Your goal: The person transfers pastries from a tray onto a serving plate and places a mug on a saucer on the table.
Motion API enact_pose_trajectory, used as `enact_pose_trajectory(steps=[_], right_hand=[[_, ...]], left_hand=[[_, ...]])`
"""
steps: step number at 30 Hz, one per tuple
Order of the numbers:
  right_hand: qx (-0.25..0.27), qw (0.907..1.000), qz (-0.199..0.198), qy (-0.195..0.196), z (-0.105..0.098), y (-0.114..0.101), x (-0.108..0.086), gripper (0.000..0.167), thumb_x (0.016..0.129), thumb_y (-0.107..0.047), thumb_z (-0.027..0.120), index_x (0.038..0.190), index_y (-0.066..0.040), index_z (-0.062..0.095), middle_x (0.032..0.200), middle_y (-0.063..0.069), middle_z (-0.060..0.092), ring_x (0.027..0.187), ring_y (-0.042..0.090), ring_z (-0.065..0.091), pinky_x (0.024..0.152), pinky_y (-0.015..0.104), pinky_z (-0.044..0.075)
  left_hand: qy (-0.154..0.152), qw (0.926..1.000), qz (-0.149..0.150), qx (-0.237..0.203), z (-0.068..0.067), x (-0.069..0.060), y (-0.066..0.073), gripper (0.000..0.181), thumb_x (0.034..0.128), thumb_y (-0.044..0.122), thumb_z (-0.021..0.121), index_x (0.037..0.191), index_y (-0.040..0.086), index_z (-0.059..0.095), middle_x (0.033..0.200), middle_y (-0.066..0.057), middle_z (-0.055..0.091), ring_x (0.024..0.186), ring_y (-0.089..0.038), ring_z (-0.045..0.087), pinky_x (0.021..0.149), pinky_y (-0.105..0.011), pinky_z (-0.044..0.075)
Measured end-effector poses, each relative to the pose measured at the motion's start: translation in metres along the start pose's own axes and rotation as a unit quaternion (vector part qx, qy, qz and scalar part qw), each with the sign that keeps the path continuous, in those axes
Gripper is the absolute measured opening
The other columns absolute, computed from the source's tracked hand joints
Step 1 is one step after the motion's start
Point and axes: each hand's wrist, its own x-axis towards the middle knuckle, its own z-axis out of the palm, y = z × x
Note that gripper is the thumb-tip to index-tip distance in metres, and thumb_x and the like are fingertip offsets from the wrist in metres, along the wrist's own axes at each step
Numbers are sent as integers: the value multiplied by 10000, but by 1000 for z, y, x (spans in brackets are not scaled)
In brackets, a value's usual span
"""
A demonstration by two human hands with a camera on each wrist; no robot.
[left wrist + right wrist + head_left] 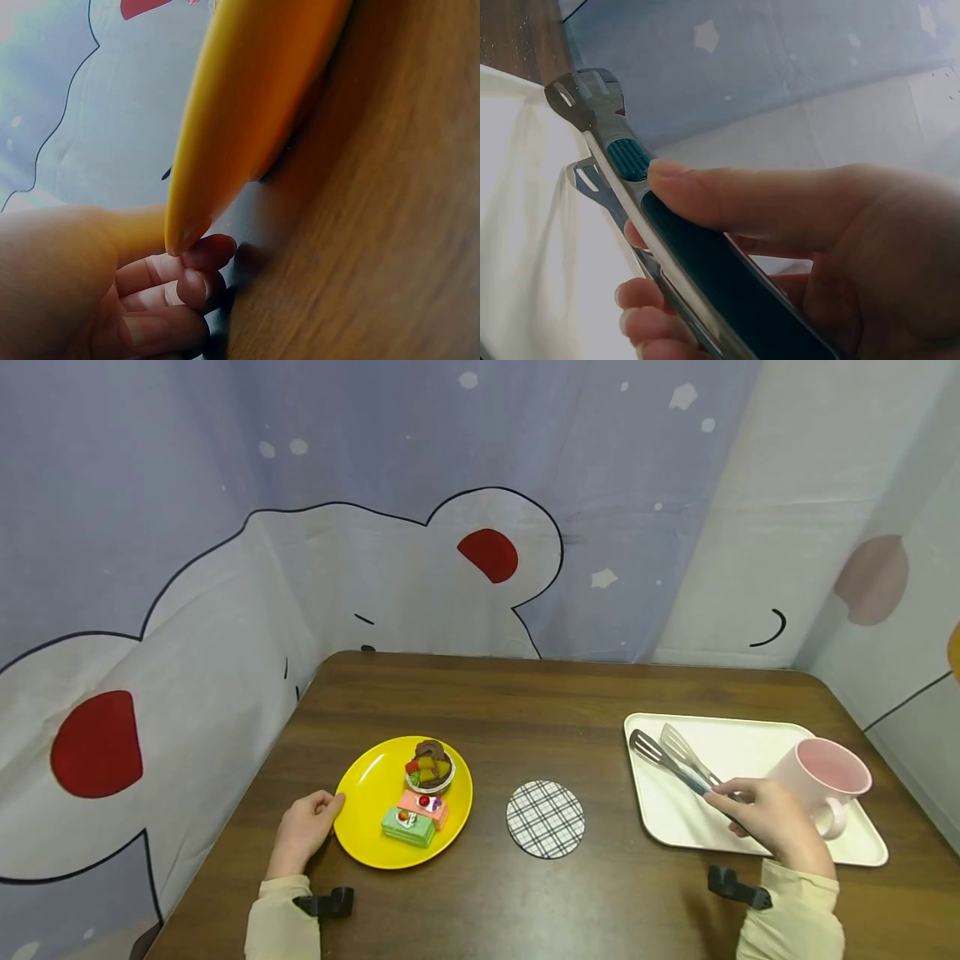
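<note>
Cream sleeves with black wrist mounts lie nearest the camera, and from the right one the right hand reaches over the table to clamp a pair of silver metal tongs with dark teal handle panels; its thumb lies along one arm and its fingers curl against the other. These tongs are over the white rectangular tray with rounded corners, their long axis slanting from the hand at the near right toward the tray's far left corner. Their slotted heads point that way, away from the person, and stand apart; whether they touch the tray is unclear. Just beside the hand, on the tray's right part, a pale pink mug crowds the gripping side, its handle turned toward the person and close to the wrist. Left of the tray, a round white coaster with a black check pattern lies on the brown wooden table. Further left, the left hand pinches the left rim of a round yellow plate, which bears a green cake slice, a pink cake slice and a fruit-and-chocolate dessert cup. Behind hangs a printed blue-and-white cloth.
</note>
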Motion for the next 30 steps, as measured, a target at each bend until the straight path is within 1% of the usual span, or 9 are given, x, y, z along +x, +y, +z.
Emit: enact_pose_trajectory(steps=[7,10,14,17,22,24,27,28,30], right_hand=[[-252,9996,-120,56,0,5,1,355,925,-341,613,1067,-28,701,611,-3,626,566,77,479,561,241,350],[-261,9995,-159,76,0,7,1,343,922,-329,619,1058,-26,704,615,-2,626,564,72,476,561,240,347],[-198,9994,-240,119,2,11,0,287,916,-292,631,1021,-40,718,614,7,613,549,54,469,547,238,340],[-97,9995,-273,98,4,14,-1,263,916,-272,632,1008,-42,720,613,13,595,536,45,462,532,240,341],[-118,9994,-332,13,4,18,0,260,903,-250,645,1024,-30,711,629,15,604,538,42,464,531,235,343],[-231,9989,-412,-15,3,21,1,259,882,-237,668,1025,-25,711,680,45,652,586,55,509,560,235,364],[-446,9975,-554,7,2,25,3,251,844,-227,705,1004,-35,719,808,125,708,713,129,584,632,271,408],[-519,9969,-586,24,2,26,4,244,833,-232,716,989,-45,724,856,143,716,762,157,600,659,292,421],[-646,9960,-622,63,2,28,4,222,807,-241,740,948,-69,734,911,151,720,814,172,595,688,320,431]], left_hand=[[24,10000,0,9,1,0,0,328,973,316,506,946,11,624,682,-17,512,690,-170,480,643,-280,346],[27,10000,7,2,1,0,1,330,976,315,506,944,8,622,682,-20,508,690,-171,478,641,-279,344],[11,10000,19,32,0,0,2,338,980,322,506,949,6,623,688,-22,500,700,-172,476,641,-279,340],[-4,10000,21,58,-1,0,2,339,980,328,506,948,11,622,689,-19,501,703,-172,476,643,-280,338],[-18,10000,55,14,-1,-1,3,346,983,334,512,945,9,622,682,-19,509,691,-170,478,637,-285,339],[-20,10000,44,11,-1,-1,2,343,983,332,511,948,9,622,684,-19,509,692,-170,477,639,-284,341],[-30,10000,11,12,-1,-1,1,336,982,321,508,953,6,620,689,-22,512,694,-172,479,639,-283,344],[-32,10000,9,7,-1,-1,1,334,981,318,507,954,5,619,689,-24,514,693,-173,481,639,-282,345],[-38,10000,5,-2,-1,-2,1,329,982,312,504,956,5,618,692,-25,520,693,-174,484,639,-281,347]])
